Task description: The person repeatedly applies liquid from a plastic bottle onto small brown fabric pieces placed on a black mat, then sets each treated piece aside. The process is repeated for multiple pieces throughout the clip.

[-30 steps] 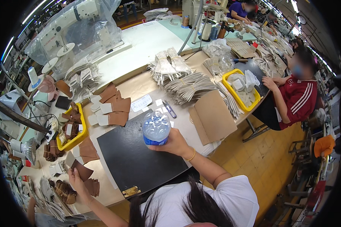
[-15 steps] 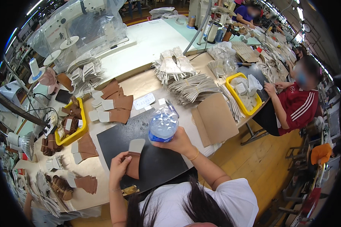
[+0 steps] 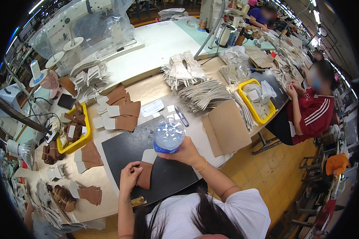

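In my right hand (image 3: 182, 153) is a clear plastic bottle (image 3: 169, 134) with a blue label, its ridged base facing up at me; its lower end is hidden. It is held over the black mat (image 3: 119, 149), close by the light grey end of a brown piece (image 3: 144, 176) that looks like leather. My left hand (image 3: 129, 178) has its fingers closed at the left edge of that piece, with thumb and fingertips overlapping the edge. The bottle and my right hand stand just beyond the grey end.
Brown pieces with grey ends (image 3: 123, 113) lie in fans left of the mat, near a yellow basket (image 3: 87, 135). A utility knife (image 3: 182, 116), a folded cardboard sheet (image 3: 227, 127) and bundled pale strips (image 3: 205, 93) lie beyond. A co-worker in red (image 3: 317, 115) sits right, by another yellow basket (image 3: 263, 119).
The bottle has shifted slightly left and away from me. The brown piece and my left hand have moved a little right, the piece tilting. The co-worker's hands have risen.
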Action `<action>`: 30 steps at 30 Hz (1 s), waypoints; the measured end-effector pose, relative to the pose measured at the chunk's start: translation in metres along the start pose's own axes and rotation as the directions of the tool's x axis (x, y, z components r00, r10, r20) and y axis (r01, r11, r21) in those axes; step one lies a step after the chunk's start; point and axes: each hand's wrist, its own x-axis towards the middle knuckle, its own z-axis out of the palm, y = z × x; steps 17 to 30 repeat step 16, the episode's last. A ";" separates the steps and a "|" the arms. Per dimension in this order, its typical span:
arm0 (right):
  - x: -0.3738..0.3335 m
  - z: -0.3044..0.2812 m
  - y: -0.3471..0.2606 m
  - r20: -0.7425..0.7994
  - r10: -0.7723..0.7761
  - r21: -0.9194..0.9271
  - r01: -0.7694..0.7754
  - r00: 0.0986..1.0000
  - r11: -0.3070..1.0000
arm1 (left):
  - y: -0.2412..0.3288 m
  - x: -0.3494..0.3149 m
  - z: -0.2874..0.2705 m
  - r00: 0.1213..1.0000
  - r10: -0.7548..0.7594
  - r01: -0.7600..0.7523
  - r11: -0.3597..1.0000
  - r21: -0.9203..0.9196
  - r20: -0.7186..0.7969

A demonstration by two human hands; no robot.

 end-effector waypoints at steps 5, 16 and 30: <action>0.001 0.000 -0.003 -0.003 0.007 -0.010 -0.007 1.000 1.000 | -0.011 0.004 0.000 0.997 0.081 -0.080 0.996 0.024 -0.016; -0.010 -0.003 -0.011 -0.087 -0.048 -0.097 0.040 0.995 0.994 | -0.008 0.004 -0.001 0.997 0.080 -0.080 0.997 -0.010 0.019; -0.010 -0.003 -0.011 -0.087 -0.048 -0.097 0.040 0.995 0.994 | -0.008 0.004 -0.001 0.997 0.080 -0.080 0.997 -0.010 0.019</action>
